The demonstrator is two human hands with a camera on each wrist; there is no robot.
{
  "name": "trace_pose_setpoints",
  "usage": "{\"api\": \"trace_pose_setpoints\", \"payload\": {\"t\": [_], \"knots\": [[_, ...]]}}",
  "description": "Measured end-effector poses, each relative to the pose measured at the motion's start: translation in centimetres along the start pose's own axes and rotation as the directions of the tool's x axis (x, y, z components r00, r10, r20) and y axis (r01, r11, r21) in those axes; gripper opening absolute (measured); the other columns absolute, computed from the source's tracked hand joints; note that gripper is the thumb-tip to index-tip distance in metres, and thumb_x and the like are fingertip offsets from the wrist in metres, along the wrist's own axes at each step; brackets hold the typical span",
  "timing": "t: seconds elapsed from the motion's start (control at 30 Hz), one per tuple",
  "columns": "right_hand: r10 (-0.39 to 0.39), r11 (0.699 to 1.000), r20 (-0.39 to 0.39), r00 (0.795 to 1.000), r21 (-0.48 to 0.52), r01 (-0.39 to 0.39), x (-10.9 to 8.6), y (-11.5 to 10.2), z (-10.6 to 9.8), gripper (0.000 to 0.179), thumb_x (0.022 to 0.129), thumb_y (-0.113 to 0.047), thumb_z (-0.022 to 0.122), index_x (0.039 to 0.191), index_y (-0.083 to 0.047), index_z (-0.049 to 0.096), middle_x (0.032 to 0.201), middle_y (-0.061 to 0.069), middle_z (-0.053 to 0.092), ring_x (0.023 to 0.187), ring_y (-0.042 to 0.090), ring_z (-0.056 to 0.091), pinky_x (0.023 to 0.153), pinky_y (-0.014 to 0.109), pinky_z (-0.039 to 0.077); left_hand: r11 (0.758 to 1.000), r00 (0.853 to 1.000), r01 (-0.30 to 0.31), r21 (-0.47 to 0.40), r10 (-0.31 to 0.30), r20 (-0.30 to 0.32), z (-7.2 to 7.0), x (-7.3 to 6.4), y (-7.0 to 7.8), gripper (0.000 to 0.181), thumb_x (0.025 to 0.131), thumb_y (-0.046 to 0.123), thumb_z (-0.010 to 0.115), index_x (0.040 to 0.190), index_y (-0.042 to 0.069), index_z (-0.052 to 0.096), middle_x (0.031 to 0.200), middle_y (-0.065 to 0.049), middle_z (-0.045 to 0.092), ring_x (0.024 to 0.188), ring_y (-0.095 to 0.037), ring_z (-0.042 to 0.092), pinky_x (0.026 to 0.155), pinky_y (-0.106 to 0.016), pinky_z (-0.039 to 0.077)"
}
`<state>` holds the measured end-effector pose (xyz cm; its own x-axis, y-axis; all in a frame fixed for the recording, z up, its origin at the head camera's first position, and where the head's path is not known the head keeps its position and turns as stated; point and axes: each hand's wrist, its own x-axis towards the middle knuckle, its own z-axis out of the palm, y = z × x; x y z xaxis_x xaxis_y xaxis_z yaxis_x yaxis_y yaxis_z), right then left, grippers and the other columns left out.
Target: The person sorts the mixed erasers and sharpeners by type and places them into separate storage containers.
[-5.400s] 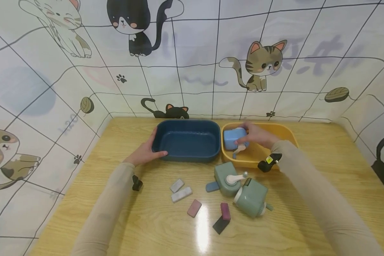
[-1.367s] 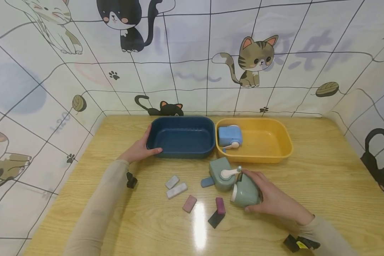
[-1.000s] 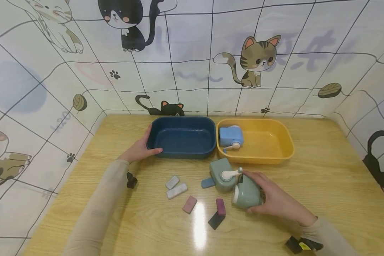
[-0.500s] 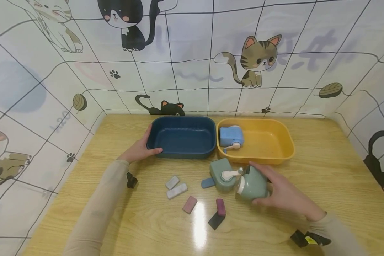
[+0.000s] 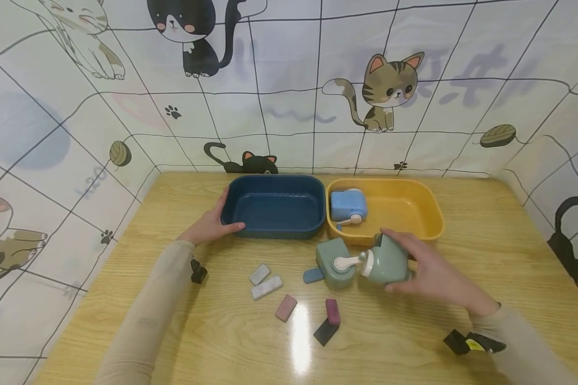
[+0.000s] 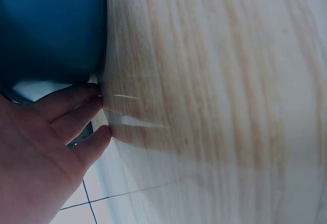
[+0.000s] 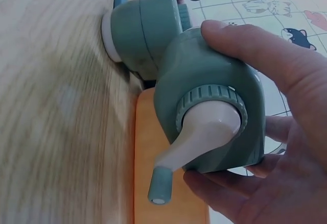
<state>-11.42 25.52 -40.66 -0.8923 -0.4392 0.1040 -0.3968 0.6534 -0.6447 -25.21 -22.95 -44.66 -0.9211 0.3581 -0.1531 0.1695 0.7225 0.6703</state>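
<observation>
At centre-right of the frame, the right hand (image 5: 435, 272) gripped a green crank device (image 5: 388, 262), seemingly mid-lift; the left hand (image 5: 209, 224) lay spread against the navy bin (image 5: 274, 233). The next move likely called for clearing the near rim of the yellow bin (image 5: 398, 209).

- Middle of the frame: left tub (image 5: 279, 233), the left hand (image 5: 209, 224) at its left end; right tub (image 5: 400, 214) beside it.
- Inside the right tub, left end: a sharpener (image 5: 348, 204).
- Below, on the table (image 5: 231, 337): a second sharpener (image 5: 334, 260), small blocks (image 5: 266, 287) lower left.
</observation>
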Motion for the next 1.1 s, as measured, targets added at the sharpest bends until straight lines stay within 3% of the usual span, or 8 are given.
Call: {"api": "trace_pose_setpoints", "payload": {"t": [0.53, 0.87, 1.1], "knots": [[-0.029, 0.999, 0.005, 1.0, -0.032, 0.03, 1.1, -0.4, -1.7, 0.105, 0.064, -0.03, 0.092, 0.15, -0.013, 0.033, 0.134, 0.018, 0.045, 0.111, 0.036, 0.048, 0.082, 0.058, 0.048, 1.0, 1.0, -0.006, -0.003, 0.006, -0.003, 0.1, 0.0, 0.1, 0.114, 0.083, 0.052, 0.07, 0.153, 0.028, -0.016, 0.159, -0.016, 0.001, 0.14, -0.043, 0.02, 0.11, -0.055, 0.021], [0.021, 0.999, 0.031, 0.999, 0.037, -0.022, 1.9, -0.6, -3.0, 0.107, 0.065, -0.029, 0.091, 0.151, -0.013, 0.031, 0.136, 0.02, 0.042, 0.112, 0.04, 0.048, 0.083, 0.059, 0.048, 1.0, 1.0, 0.007, -0.007, -0.007, 0.002, 0.1, -0.2, 0.3, 0.114, 0.083, 0.053, 0.07, 0.153, 0.028, -0.016, 0.159, -0.017, 0.001, 0.139, -0.045, 0.021, 0.11, -0.056, 0.022], [-0.004, 0.999, 0.05, 0.999, 0.045, 0.002, 2.9, -0.6, -4.2, 0.105, 0.067, -0.025, 0.091, 0.151, -0.011, 0.029, 0.137, 0.02, 0.039, 0.115, 0.041, 0.045, 0.086, 0.065, 0.044, 1.0, 1.0, 0.002, 0.003, -0.002, -0.005, 0.0, -0.2, 0.4, 0.114, 0.083, 0.053, 0.07, 0.154, 0.025, -0.015, 0.159, -0.018, 0.002, 0.139, -0.044, 0.022, 0.11, -0.056, 0.022]]}}
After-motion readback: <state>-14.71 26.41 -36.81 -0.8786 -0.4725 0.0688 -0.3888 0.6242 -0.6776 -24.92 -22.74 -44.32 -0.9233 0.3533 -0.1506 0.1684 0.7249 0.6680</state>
